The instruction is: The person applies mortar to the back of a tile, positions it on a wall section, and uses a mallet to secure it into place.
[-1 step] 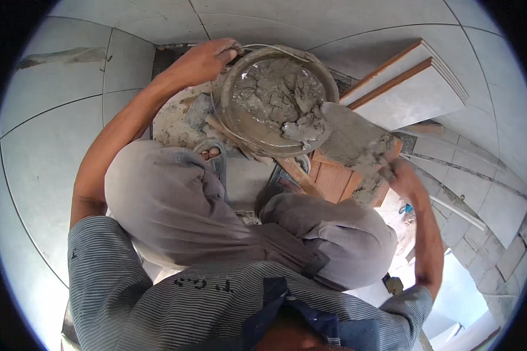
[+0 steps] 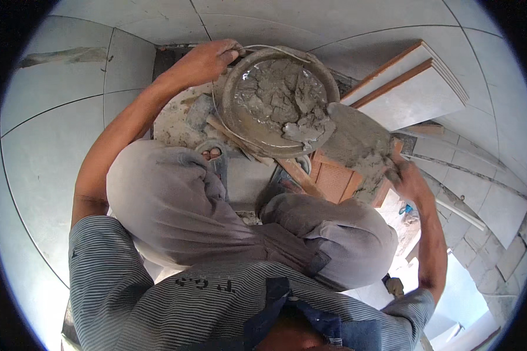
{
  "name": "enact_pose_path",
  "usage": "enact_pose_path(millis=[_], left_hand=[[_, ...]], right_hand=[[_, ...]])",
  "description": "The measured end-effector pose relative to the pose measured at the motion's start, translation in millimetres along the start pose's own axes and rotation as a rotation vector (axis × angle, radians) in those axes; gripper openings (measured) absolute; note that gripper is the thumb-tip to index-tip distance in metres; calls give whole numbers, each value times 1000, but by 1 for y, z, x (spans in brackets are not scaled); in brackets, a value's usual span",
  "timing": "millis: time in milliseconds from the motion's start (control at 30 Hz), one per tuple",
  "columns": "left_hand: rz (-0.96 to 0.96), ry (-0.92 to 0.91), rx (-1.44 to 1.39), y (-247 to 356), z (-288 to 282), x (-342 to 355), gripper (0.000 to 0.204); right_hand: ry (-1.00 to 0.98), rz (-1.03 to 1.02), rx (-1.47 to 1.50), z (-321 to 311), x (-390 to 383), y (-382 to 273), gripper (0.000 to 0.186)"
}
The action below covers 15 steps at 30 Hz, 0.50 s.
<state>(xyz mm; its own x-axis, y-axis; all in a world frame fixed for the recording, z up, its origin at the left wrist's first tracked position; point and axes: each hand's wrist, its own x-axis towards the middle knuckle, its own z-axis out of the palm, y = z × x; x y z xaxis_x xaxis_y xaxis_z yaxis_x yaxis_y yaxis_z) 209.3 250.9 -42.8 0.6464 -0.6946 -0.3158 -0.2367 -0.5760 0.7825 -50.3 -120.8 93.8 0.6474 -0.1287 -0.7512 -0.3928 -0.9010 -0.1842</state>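
My left hand (image 2: 219,58) is closed on the wire handle of a round bucket (image 2: 227,117), at the bucket's upper left rim. Wet grey mortar (image 2: 275,93) lies in lumps inside, with a glossy film near the edge. To the right, my right hand (image 2: 407,178) has its fingers curled at the near end of a flat trowel (image 2: 357,131) coated in mortar; its handle is mostly hidden. The blade's rounded far end comes close to the bucket's right rim. Beneath it sits a terracotta-backed tile (image 2: 332,178), partly smeared with mortar.
White-faced tiles (image 2: 413,96) with brown edges lean at the upper right against the tiled wall (image 2: 380,14). A wooden strip (image 2: 301,178) runs below the bucket. Cut tile strips (image 2: 480,193) lie at the right. My bent knees and sandalled feet are close below the bucket.
My right hand and the trowel have shifted slightly right, so the blade's end overlaps the bucket's rim less. My left hand stays on the handle.
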Motion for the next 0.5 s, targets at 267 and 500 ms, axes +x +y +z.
enact_pose_path(millis=[267, 500], left_hand=[[-150, -99, -186, -1, -2, 1, 43], [-190, -178, -270, -8, -3, 1, 42]], right_hand=[[126, -279, -227, -28, -8, -115, 23], [170, -445, -724, -25, 35, -180, 15]])
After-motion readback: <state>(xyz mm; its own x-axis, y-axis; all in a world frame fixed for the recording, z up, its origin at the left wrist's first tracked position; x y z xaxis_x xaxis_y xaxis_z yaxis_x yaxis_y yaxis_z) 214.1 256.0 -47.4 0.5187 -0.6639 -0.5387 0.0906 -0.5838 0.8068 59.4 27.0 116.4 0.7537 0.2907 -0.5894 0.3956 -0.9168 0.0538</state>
